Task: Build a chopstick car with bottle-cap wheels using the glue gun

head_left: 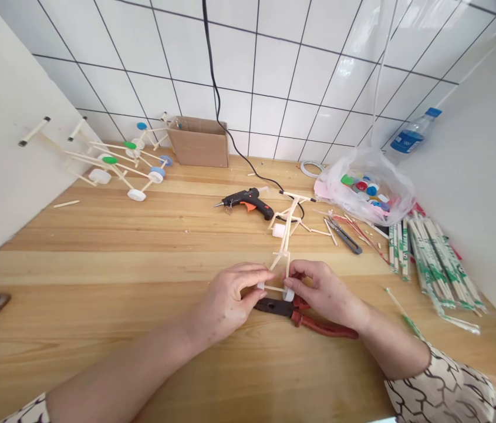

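On a wood-grained counter (pixel 142 252) below a white tiled wall (pixel 234 64), a spindly stick frame (pixel 287 232) stretches away from two bare hands, its near end between them. The left hand (pixel 239 288) has thumb and fingers closed in a pinch on a white cap (pixel 260 286); the right hand (pixel 322 288), fingers likewise drawn together, grips a second cap (pixel 289 295) at the other end of a thin crosspiece (pixel 274 288). Whether either cap is glued fast cannot be told.

The frame looks well advanced: long pale sticks are joined, a black-tipped crossbar (pixel 298 196) tops the far end, and a squat pinkish wheel (pixel 279 230) sits below it. At left, similar stick models (pixel 137 194) carry flat green caps (pixel 110 160); none shows on the frame in hand, which suggests that piece is left to add.

Smooth, ridged-edge plastic lids (pixel 361 186) fill a crinkled, see-through bag (pixel 331 191), near straight bundles of chopsticks (pixel 428 258) in green-printed wrappers. A black glue gun (pixel 248 200) with an orange trigger lies beyond the left hand; pliers (pixel 324 326) with glossy red handles rest just beside the right.
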Demonstrator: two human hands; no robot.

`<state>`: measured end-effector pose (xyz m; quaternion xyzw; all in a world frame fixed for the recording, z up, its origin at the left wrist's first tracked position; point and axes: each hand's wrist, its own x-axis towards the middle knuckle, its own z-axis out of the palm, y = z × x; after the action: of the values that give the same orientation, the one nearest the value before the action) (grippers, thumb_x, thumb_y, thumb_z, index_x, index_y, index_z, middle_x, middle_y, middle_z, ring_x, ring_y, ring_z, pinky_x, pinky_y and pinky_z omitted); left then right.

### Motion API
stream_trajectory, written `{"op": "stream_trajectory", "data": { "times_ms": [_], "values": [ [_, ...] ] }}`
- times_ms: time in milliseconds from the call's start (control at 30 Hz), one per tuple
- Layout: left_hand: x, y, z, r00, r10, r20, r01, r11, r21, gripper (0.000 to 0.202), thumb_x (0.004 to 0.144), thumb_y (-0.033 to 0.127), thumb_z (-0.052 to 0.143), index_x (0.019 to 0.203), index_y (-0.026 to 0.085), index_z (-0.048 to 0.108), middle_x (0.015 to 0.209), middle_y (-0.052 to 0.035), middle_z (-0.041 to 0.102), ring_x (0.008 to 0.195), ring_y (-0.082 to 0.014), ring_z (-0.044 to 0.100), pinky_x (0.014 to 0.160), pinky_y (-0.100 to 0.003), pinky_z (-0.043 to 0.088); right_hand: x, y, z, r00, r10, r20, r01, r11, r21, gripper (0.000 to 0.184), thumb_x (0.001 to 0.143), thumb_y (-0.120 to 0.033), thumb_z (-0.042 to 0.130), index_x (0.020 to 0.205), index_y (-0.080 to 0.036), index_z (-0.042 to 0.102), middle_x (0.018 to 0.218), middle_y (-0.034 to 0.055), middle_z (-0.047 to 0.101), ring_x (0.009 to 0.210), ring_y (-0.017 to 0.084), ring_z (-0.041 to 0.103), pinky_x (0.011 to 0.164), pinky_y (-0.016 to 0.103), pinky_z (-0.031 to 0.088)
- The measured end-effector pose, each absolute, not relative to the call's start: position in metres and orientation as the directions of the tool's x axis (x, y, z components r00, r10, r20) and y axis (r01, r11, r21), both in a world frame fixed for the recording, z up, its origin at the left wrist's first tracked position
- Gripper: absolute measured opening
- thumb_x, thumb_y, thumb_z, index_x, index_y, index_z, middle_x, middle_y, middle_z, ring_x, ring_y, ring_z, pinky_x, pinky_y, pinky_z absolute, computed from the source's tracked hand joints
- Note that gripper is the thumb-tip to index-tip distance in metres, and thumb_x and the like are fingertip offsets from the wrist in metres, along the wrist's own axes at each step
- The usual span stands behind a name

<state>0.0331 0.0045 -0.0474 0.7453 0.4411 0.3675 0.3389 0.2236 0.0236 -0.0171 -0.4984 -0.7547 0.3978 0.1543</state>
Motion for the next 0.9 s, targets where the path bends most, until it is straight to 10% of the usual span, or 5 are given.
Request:
{"op": "stream_trajectory", "data": {
  "times_ms": [900],
  "values": [
    [0.0335, 0.0052, -0.0514, 0.345, 0.895, 0.283, 0.380, -0.408, 0.830, 0.032, 0.072, 0.004, 0.058, 0.099, 0.019, 0.069, 0.100, -0.0058, 0.069, 0.093, -0.0174, 0.064, 0.086, -0.028, 0.050, 0.2233, 0.0233, -0.0197, -0.471, 0.868, -0.157, 0.622, 0.201, -0.757, 0.015, 0.082, -0.022, 0.047, 0.069, -0.017, 0.054, 0.062, -0.0018, 0.055, 0.060, 0.012, 0.050, 0.061, 0.022, 0.039]
  ]
}}
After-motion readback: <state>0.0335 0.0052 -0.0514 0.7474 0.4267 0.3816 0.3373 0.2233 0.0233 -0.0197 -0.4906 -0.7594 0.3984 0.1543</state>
